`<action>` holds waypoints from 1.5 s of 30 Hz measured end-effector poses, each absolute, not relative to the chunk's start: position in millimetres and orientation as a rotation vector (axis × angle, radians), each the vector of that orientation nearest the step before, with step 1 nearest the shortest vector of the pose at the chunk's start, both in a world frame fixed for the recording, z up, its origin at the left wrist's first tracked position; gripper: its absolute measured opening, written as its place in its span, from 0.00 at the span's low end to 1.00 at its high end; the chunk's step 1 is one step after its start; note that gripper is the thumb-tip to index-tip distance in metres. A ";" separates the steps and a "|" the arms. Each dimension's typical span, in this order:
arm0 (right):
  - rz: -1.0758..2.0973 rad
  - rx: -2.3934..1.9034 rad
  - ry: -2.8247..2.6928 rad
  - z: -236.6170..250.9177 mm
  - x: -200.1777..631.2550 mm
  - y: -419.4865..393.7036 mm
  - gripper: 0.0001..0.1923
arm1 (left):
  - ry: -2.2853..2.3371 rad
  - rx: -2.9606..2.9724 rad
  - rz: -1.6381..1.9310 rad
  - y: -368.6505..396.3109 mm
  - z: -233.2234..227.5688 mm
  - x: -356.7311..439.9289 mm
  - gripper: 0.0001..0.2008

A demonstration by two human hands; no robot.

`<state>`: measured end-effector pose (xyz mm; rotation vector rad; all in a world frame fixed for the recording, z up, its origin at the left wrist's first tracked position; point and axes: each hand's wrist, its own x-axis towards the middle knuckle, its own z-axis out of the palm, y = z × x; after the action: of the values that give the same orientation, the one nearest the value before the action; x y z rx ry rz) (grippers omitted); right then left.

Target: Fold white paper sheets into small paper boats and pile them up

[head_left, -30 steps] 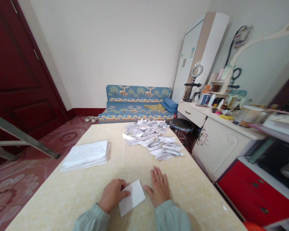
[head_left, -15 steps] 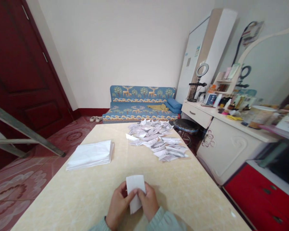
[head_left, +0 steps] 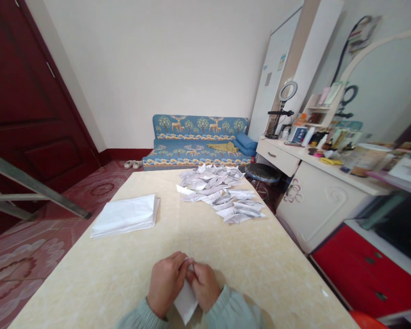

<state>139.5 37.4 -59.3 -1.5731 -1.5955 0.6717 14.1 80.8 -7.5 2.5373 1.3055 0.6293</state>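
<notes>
A folded white piece of paper [head_left: 186, 301] is held between both hands above the near part of the table. My left hand [head_left: 167, 279] pinches its upper end from the left, fingers curled. From the other side my right hand [head_left: 205, 284] grips the same end, its thumb close to the left fingertips. The paper's lower end sticks out below the hands toward me; its top edge is mostly covered by fingers. Farther off on the table lie a stack of white paper sheets [head_left: 125, 214] at the left and a heap of folded paper pieces [head_left: 219, 187] at the back right.
The pale yellow table [head_left: 109, 274] spans the foreground. Behind it stands a blue patterned sofa [head_left: 195, 146]. A round black stool [head_left: 263, 172] and a cluttered white dressing table [head_left: 329, 205] are at the right. Metal legs [head_left: 37, 185] stand at the left by the red door [head_left: 30, 91].
Both hands have moved up to the paper's top end and closed over it. The paper now slants, its lower end toward me. The view has shifted slightly.
</notes>
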 end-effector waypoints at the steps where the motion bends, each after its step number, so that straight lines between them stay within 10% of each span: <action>1: 0.641 -1.568 -1.599 -61.8 139.0 38.1 0.17 | 1.340 2.549 0.639 81.4 -12.3 15.2 0.18; 15: 0.625 -1.423 -1.242 -70.8 144.3 32.6 0.20 | 1.765 1.687 1.166 127.7 -40.8 -21.8 0.26; 20: 0.808 -1.213 -0.911 -65.9 153.8 41.9 0.19 | 1.253 1.491 1.186 105.7 -33.7 -9.8 0.17; 24: 0.895 -1.143 -0.898 -62.5 152.9 43.1 0.17 | 0.853 1.286 0.998 90.1 -38.7 19.7 0.29; 30: 0.848 -1.128 -0.875 -63.4 156.7 41.5 0.28 | 0.793 1.143 1.041 89.2 -42.6 21.5 0.26; 45: 0.837 -1.172 -0.873 -75.5 163.7 44.6 0.18 | 0.730 1.017 1.060 88.8 -44.1 20.0 0.21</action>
<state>163.7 44.6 -75.5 -1.1722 -0.8730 0.8370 20.0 88.8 -44.1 1.0169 0.7296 1.0602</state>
